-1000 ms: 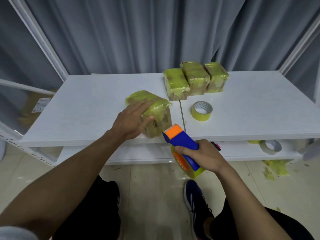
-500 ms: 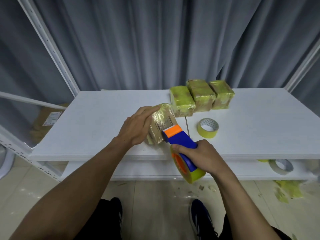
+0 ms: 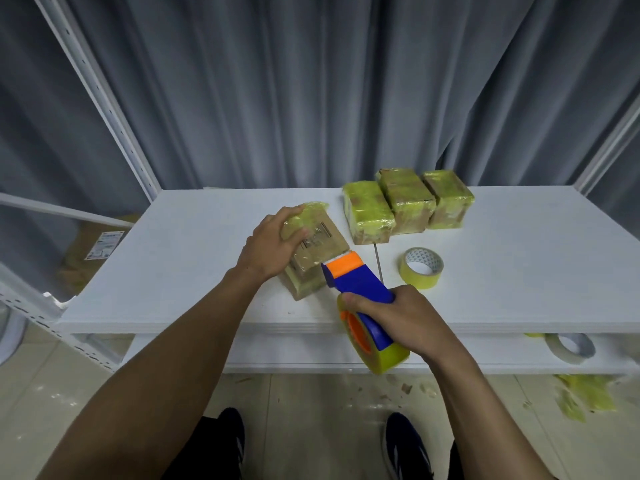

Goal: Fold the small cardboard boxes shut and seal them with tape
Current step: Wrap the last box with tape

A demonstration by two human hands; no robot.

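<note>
Our left fingers (image 3: pixel 295 216) curl over the box (image 3: pixel 322 251) — long axis running nearward from them. Our right fingers (image 3: pixel 358 301) grip the dispenser (image 3: pixel 360 284) beside it

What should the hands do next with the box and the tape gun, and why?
Probably draw the tape dispenser across the bare brown face of the box. Its orange head sits right at the box's near corner, the right hand grips the handle, and the left hand holds the box steady on the table, so a strip looks ready to be laid.
</note>
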